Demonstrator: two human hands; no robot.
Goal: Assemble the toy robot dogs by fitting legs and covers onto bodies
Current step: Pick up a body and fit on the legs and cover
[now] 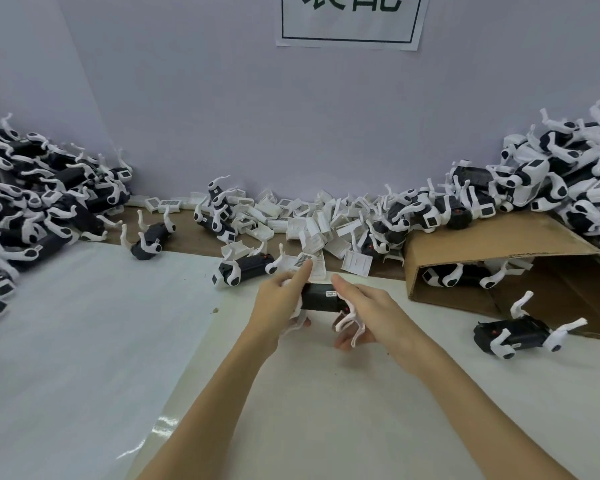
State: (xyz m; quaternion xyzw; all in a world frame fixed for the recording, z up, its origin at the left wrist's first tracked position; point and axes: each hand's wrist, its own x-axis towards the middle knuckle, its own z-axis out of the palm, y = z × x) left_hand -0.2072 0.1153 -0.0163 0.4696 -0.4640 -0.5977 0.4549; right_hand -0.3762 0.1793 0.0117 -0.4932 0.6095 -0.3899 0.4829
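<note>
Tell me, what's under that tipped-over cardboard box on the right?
Under the cardboard box, in its open mouth, lies a toy dog: a black body with white legs. Loose white pieces show beside it. Whatever lies farther in is hidden by shadow and the box's top flap.

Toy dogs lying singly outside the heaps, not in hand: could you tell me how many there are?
4 toy dogs: one on the brown strip at left, one beyond the left hand, one under the cardboard, one at far right. Others may hide under it.
</note>
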